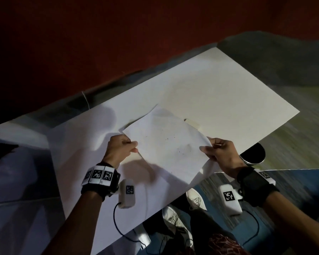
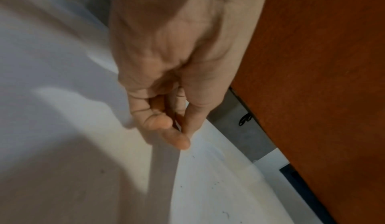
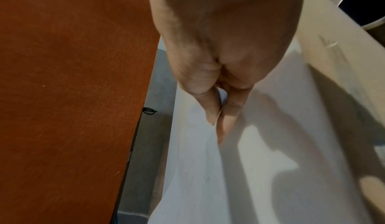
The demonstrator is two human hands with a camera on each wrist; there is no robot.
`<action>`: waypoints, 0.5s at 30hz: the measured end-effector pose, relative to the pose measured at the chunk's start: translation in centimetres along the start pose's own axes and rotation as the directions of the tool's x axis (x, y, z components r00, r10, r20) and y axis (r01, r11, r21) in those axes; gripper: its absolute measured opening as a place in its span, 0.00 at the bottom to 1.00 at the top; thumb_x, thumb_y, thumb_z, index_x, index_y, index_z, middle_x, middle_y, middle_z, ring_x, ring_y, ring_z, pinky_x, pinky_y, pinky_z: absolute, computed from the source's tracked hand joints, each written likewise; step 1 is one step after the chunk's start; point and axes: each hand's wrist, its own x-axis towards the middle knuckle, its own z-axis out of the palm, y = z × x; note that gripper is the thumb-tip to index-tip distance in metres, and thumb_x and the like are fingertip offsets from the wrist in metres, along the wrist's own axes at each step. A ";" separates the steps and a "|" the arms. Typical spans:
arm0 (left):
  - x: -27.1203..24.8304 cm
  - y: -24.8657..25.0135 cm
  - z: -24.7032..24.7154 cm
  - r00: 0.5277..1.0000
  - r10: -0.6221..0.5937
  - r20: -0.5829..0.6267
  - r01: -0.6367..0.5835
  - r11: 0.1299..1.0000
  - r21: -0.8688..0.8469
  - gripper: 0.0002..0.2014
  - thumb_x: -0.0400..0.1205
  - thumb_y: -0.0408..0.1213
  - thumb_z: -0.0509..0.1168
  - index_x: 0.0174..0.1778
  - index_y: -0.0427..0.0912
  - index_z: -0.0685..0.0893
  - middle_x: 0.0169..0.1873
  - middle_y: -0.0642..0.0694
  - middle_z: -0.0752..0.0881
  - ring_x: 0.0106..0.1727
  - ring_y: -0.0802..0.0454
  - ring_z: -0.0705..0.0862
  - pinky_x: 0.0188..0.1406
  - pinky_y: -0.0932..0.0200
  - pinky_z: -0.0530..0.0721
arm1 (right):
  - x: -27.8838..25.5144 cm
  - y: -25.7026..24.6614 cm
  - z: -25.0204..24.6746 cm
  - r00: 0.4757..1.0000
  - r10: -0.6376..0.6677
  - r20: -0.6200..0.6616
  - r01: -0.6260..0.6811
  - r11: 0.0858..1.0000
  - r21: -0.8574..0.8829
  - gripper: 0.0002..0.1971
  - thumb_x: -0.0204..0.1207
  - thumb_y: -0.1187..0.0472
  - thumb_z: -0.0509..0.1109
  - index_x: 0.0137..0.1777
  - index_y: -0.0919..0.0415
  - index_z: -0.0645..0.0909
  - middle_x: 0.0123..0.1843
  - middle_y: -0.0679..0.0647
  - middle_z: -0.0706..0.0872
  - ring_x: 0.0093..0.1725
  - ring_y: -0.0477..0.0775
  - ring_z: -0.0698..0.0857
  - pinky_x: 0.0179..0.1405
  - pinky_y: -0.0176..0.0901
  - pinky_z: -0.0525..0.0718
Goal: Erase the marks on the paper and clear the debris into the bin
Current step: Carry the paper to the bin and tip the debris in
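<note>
Paper hanging between both hands, lifted off white table. Left hand pinching its left edge between thumb and fingers; right hand pinching right edge likewise. Dark debris specks lying on sheet, nearer right hand. Bin sitting just beyond right hand, off table edge. Wristbands showing black-and-white square markers; no readable writing.

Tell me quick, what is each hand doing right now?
Left hand: closed, pinching the left edge of the white sheet of paper sprinkled with dark eraser specks.
Right hand: closed, pinching the same sheet's right edge.
</note>
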 end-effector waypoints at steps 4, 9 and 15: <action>-2.8 2.5 1.7 0.997 0.046 0.063 -0.039 0.994 -0.106 0.12 0.82 0.27 0.75 0.38 0.37 0.77 0.32 0.40 0.88 0.36 0.51 0.93 0.35 0.58 0.79 | -1.6 -1.1 -3.9 1.000 0.000 -0.002 0.000 1.000 0.015 0.10 0.71 0.74 0.77 0.52 0.70 0.86 0.49 0.67 0.91 0.42 0.62 0.90 0.43 0.52 0.89; -5.7 7.0 6.3 0.967 0.125 0.223 -0.092 0.983 -0.156 0.13 0.83 0.27 0.73 0.40 0.38 0.75 0.34 0.38 0.88 0.37 0.50 0.92 0.40 0.57 0.80 | -4.1 -2.2 -10.9 0.996 -0.025 -0.081 0.020 0.998 -0.055 0.08 0.71 0.73 0.77 0.49 0.73 0.84 0.41 0.66 0.90 0.34 0.58 0.88 0.31 0.40 0.86; -7.8 11.4 17.1 0.891 0.193 0.412 -0.127 0.975 -0.180 0.06 0.85 0.25 0.70 0.53 0.37 0.81 0.34 0.50 0.89 0.39 0.47 0.92 0.38 0.59 0.78 | -7.2 -3.2 -22.8 0.979 -0.004 -0.204 -0.001 1.000 -0.028 0.12 0.70 0.68 0.79 0.52 0.71 0.85 0.50 0.73 0.89 0.47 0.69 0.89 0.57 0.64 0.84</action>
